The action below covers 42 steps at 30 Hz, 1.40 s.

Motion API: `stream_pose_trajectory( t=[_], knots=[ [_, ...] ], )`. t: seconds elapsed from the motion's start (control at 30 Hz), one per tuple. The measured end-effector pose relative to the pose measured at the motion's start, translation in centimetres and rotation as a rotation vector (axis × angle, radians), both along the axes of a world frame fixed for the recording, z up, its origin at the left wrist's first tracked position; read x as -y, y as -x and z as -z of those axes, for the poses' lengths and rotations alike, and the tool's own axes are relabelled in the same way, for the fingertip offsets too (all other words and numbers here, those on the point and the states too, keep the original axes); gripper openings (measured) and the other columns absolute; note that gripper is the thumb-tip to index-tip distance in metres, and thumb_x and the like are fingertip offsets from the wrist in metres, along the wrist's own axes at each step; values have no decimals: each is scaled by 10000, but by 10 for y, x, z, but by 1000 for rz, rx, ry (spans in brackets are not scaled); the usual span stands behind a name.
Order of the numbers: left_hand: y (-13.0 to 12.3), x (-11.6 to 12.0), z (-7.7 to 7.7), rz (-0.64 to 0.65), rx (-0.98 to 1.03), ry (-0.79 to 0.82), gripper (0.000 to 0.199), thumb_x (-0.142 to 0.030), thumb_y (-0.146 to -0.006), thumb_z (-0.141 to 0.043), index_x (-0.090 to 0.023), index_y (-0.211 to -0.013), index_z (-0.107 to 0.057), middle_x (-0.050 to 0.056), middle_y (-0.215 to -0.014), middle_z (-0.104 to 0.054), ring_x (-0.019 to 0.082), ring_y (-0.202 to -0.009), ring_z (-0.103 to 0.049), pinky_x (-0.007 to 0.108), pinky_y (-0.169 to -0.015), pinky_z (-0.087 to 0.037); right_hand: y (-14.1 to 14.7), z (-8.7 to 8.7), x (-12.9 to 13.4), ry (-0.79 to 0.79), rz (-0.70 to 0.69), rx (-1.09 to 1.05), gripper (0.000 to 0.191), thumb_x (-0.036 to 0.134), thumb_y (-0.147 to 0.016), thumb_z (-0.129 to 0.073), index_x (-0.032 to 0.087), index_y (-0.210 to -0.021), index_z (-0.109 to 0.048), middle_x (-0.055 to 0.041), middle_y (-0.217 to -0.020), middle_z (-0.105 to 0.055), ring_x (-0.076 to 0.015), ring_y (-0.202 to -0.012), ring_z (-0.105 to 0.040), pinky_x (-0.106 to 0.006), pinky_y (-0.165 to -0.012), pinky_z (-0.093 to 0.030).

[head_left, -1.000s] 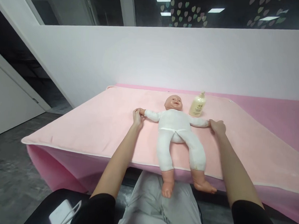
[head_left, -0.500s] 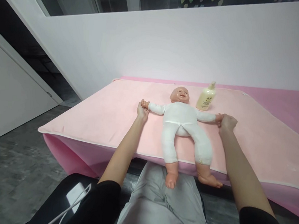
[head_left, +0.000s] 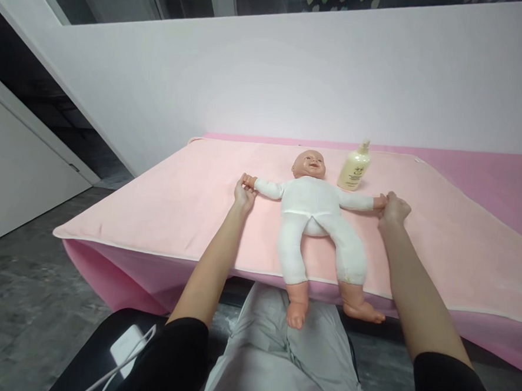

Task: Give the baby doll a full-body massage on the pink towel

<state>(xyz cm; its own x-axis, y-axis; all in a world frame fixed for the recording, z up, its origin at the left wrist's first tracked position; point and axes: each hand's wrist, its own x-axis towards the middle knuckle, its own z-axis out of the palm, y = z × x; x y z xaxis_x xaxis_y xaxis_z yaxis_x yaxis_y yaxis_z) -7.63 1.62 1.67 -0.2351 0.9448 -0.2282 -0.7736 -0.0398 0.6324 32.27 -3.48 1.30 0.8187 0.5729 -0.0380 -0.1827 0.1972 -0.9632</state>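
A baby doll [head_left: 311, 195] with a white cloth body lies on its back on the pink mat [head_left: 163, 207]. Its arms are stretched out to both sides, and its feet hang over the table's front edge. On the left, my left hand [head_left: 245, 196] is closed on the doll's small hand. At the other side my right hand [head_left: 395, 211] grips the doll's other hand, fingers curled in. Beside the doll's head stands a pale yellow pump bottle [head_left: 354, 167], upright and apart from both hands.
Behind the table rises a white wall [head_left: 268, 84] with a window above it. A darker pink cloth [head_left: 504, 187] shows under the mat. At the lower left, a white box with a cable [head_left: 128, 348] rests on a black seat.
The whole view has shifted slightly, so everything sits a little further left. Both hands keep hold of the doll's hands, and its arms stay outstretched.
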Motion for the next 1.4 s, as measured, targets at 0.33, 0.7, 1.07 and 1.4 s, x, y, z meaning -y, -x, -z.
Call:
stream_pose_trajectory(
  t=[0.33, 0.7, 1.07, 1.4],
  knots=[
    [1, -1, 1, 20, 25, -33, 203, -235, -891, -490, -219, -1076, -571, 27, -833, -634, 128, -746, -635, 281, -776, -492, 5, -12, 7, 17, 13, -129, 123, 91, -733, -588, 129, -843, -552, 10, -746, -568, -80, -624, -572, -166, -531, -514],
    [0, 0, 1, 12, 18, -24, 184, -265, -914, -462, -236, -1054, -578, 26, -868, -629, 121, -739, -625, 260, -747, -493, 5, -13, 7, 55, 27, -128, 131, 91, -708, -590, 138, -828, -561, 22, -710, -552, -68, -596, -534, -121, -444, -428],
    [-2, 3, -3, -10, 4, -14, 208, -298, -951, -408, -218, -1031, -583, 35, -796, -645, 123, -733, -627, 280, -810, -491, 9, -17, 12, 56, 21, -117, 130, 73, -676, -600, 147, -774, -558, 23, -667, -547, -73, -532, -513, -116, -341, -340],
    [-1, 6, -4, -23, 55, -26, 412, -276, -919, -404, -231, -1320, -489, 71, -906, -651, 142, -797, -643, 283, -804, -495, 4, -16, 11, 43, 19, -210, 39, 155, -755, -574, 159, -774, -540, 4, -752, -598, -72, -526, -502, -148, -353, -338]
  ],
)
